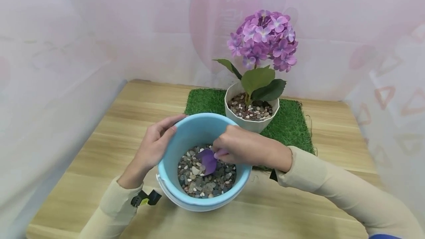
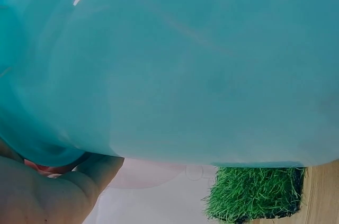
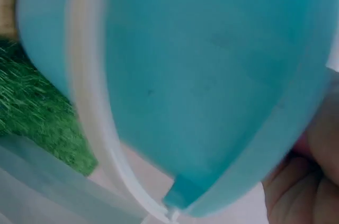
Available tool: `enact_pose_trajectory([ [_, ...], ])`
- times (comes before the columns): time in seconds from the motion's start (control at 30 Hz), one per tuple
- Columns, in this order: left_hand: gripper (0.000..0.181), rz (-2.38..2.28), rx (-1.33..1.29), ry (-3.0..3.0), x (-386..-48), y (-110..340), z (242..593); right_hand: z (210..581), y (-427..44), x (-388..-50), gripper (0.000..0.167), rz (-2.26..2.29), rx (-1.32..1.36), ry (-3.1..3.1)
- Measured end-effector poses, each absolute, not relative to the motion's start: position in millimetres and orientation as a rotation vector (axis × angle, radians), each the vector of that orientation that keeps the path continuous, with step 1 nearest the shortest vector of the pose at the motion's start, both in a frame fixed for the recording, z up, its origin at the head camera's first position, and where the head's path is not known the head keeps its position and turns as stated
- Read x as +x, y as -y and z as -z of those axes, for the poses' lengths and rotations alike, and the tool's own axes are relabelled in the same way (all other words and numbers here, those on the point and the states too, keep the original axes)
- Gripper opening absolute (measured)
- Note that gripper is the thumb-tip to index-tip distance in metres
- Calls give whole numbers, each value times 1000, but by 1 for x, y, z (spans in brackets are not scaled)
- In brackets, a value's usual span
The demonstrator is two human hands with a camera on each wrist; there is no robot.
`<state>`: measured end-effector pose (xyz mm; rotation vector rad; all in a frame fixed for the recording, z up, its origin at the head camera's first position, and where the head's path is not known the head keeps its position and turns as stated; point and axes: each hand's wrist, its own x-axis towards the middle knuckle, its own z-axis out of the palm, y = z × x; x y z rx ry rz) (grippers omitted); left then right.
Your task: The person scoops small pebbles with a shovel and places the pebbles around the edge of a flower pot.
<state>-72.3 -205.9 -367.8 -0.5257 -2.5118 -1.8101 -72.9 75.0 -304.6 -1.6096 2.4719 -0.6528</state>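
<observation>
Blue bucket (image 1: 206,132) holds pebbles (image 1: 196,183), left grip (image 1: 153,146) clasping its rim, right grip (image 1: 242,145) curled round a purple scoop (image 1: 207,162); hydrangea pot (image 1: 249,124), likewise pebbled, stands near the bench's (image 1: 109,139) back edge.

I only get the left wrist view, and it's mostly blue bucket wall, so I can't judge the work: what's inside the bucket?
Observer: Pebbles in mixed colours.
Operator: Is anything being used on them?
Observer: The right hand holds a purple scoop inside the bucket.
Operator: And what stands on that green turf?
Observer: A white pot holding a plant with purple flowers.
</observation>
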Motion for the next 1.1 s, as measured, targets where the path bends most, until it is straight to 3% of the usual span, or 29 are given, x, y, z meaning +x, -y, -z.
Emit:
enact_pose_trajectory([
  [0.17, 40, 1819, -519, 2502, -73, 206, 367, 308, -75, -69, 4, 650, -1581, -2497],
  [0.33, 39, 1828, -500, 2504, -71, 207, 367, 311, -74, -67, 16, 680, -1623, -2448],
  [0.6, 38, 1813, -504, 2514, -71, 204, 366, 319, -70, -71, 20, 679, -1510, -2420],
  [1.1, 39, 1868, -528, 2478, -70, 205, 368, 326, -65, -83, 5, 788, -1561, -2368],
])
